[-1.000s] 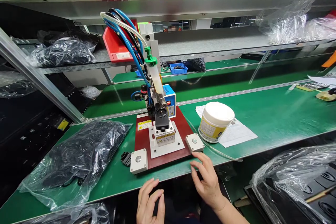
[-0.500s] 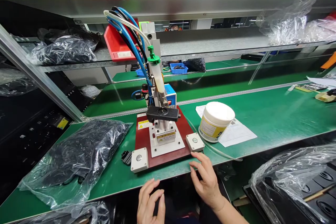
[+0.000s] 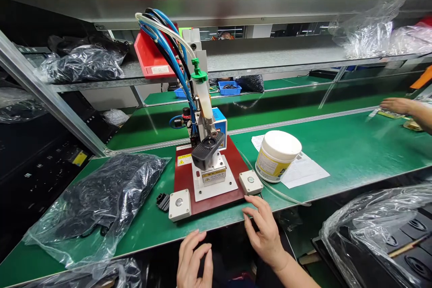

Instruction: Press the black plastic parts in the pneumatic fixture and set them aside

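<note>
My left hand (image 3: 194,261) is half open and empty, fingers loosely curled, just short of the bench (image 3: 337,157) edge. My right hand (image 3: 265,231) is similarly curled with nothing in it, fingertips just beside the right button box (image 3: 250,182); I can't tell whether they touch it. A careless nudge there could press the button. Beyond, the black plastic part (image 3: 201,155) sits askew on the metal stand (image 3: 213,176) under the syringe (image 3: 204,101); if it's poorly seated, the syringe's contents could land off the mark. Farther right, the clear tube (image 3: 305,204) near the tub (image 3: 280,153) could snag my wrist.
</note>
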`<state>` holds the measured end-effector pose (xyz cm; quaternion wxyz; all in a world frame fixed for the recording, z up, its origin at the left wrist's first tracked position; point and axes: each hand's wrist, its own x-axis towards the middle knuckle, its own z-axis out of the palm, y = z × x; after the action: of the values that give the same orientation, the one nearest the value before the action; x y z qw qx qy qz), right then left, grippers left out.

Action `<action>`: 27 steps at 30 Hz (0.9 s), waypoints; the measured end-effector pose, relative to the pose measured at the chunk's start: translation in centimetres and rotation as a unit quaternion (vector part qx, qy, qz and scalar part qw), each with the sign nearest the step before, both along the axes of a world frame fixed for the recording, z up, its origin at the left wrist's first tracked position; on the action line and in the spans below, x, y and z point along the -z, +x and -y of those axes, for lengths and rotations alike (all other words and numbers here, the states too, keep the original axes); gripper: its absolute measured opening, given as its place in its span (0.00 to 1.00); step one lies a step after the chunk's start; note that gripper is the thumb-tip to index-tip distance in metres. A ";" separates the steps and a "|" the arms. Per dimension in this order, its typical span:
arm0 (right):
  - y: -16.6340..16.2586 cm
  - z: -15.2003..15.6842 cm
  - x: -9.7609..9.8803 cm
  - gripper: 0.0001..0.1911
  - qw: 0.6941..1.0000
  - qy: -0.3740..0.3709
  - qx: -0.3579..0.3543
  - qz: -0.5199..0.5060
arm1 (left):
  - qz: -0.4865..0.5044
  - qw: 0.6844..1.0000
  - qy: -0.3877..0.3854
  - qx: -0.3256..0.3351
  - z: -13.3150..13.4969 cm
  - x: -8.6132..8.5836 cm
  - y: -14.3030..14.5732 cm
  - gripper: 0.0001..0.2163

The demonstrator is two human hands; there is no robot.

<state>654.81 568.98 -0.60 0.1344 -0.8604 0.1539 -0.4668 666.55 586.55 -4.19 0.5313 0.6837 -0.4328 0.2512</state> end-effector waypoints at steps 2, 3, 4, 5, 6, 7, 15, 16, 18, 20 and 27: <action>0.0 0.0 0.1 0.11 1.000 0.002 -0.001 -0.002 | -0.001 1.000 0.001 0.001 0.0 0.0 -0.1 0.07; -0.1 0.0 0.1 0.11 1.000 0.003 -0.001 -0.002 | -0.001 1.000 0.002 0.001 0.0 0.0 -0.1 0.07; -0.1 -0.1 0.2 0.11 1.000 0.004 -0.002 -0.003 | -0.002 1.000 0.002 0.003 0.1 0.0 -0.2 0.07; -0.1 -0.1 0.3 0.11 1.000 0.004 -0.002 -0.003 | -0.003 1.000 0.001 0.005 0.1 -0.1 -0.2 0.07; -0.1 -0.1 0.3 0.12 1.000 0.004 -0.003 -0.004 | -0.005 1.000 0.000 0.007 0.1 -0.1 -0.3 0.07; -0.2 -0.1 0.3 0.12 1.000 0.004 -0.003 -0.005 | -0.007 1.000 -0.001 0.010 0.1 -0.2 -0.3 0.07; -0.5 -0.4 0.2 0.11 1.000 0.008 0.007 0.005 | 0.004 0.999 0.010 0.036 -0.1 -0.2 -0.4 0.08; -0.5 -0.4 0.2 0.11 1.000 0.010 0.008 0.006 | 0.007 0.999 0.010 0.037 -0.1 -0.1 -0.4 0.07; -0.6 -0.4 0.2 0.11 1.000 0.014 0.007 0.006 | 0.012 0.999 0.007 0.037 0.1 -0.2 -0.5 0.07; -0.7 -0.4 0.3 0.11 1.000 0.018 0.007 0.007 | 0.012 0.999 0.002 0.035 0.2 -0.3 -0.7 0.07; -1.1 -0.5 0.1 0.11 0.999 0.035 0.015 0.027 | 0.041 0.997 0.029 0.053 0.0 -0.4 -0.8 0.05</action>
<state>653.75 569.46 -0.67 0.1611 -0.8400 0.1790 -0.4862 665.72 586.53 -3.83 0.5058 0.6639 -0.4969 0.2378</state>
